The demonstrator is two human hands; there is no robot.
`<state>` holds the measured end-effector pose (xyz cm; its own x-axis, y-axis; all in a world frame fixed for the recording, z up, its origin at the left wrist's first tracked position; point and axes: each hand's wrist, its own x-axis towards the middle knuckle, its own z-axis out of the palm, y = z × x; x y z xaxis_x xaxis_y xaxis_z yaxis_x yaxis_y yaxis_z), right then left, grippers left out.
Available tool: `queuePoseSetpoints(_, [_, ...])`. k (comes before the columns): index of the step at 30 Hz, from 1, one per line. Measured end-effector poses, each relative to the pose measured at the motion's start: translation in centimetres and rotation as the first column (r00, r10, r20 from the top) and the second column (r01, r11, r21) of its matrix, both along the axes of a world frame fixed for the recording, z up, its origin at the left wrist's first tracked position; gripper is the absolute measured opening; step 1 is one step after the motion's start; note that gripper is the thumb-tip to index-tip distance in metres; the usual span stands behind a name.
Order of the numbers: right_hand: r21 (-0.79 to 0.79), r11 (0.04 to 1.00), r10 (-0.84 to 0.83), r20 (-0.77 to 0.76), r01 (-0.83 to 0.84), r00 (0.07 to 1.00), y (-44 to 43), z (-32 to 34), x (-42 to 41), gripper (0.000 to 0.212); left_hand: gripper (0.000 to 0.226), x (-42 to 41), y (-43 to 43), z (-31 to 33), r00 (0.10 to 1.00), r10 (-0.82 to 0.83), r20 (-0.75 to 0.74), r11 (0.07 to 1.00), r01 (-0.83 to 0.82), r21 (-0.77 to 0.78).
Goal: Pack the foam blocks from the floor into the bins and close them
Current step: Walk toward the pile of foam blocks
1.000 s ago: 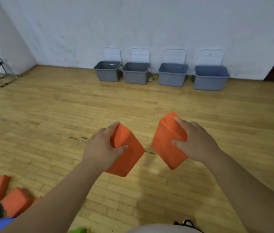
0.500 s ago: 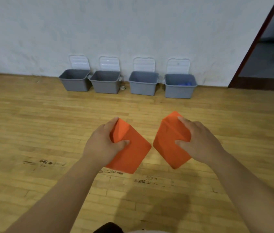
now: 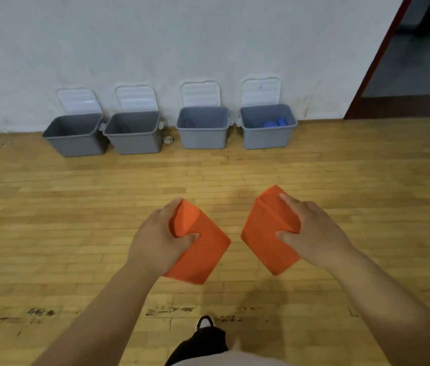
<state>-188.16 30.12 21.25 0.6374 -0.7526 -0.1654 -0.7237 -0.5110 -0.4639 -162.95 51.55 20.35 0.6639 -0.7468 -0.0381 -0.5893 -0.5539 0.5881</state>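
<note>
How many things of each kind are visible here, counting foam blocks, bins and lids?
Orange foam blocks: 2, one in the left hand, one in the right hand
Grey bins: 4
White lids, all open: 4
Blue pieces in the rightmost bin: count unclear
Total: 10, blue pieces excluded

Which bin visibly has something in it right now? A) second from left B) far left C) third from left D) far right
D: blue pieces show above the front rim inside the far-right bin, next to the doorway.
</note>
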Motion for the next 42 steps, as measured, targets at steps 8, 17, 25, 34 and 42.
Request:
queuePoseSetpoints(8, [-0.037, 0.992, -0.126, -0.031, 0.124, 0.992, -9.5, 0.9, 8.9, 0.093, 0.094, 13.5, -12.8, 1.1, 0.983, -0.15, 0.105, 0.981, 0.135, 0.136])
queuePoseSetpoints(17, [-0.007, 0.982, -0.188, -0.038, 0.188, 0.981, -24.3, -2.5, 15.5, 0.09, 0.093, 20.5, -30.8, -1.0, 0.961, -0.252, 0.111, 0.957, 0.231, 0.175])
queuePoseSetpoints(25, [0.07, 0.985, -0.153, -0.033, 0.155, 0.988, -44.8, -3.7, 22.0, 0.092, 0.094, 25.8, -49.8, -2.0, 0.964, -0.21, 0.162, 0.953, 0.166, 0.252])
queuePoseSetpoints(34, [0.028, 0.995, -0.091, -0.073, 0.093, 0.993, -64.3, -3.1, 31.9, 0.093, 0.092, 33.8, -66.8, -2.6, 0.982, -0.171, 0.08, 0.947, 0.141, 0.29])
queuePoseSetpoints(42, [0.098, 0.981, -0.154, -0.141, 0.168, 0.978, -79.3, -7.6, 41.1, 0.092, 0.092, 45.9, -86.4, -6.0, 0.953, -0.302, -0.012, 0.904, 0.29, 0.316])
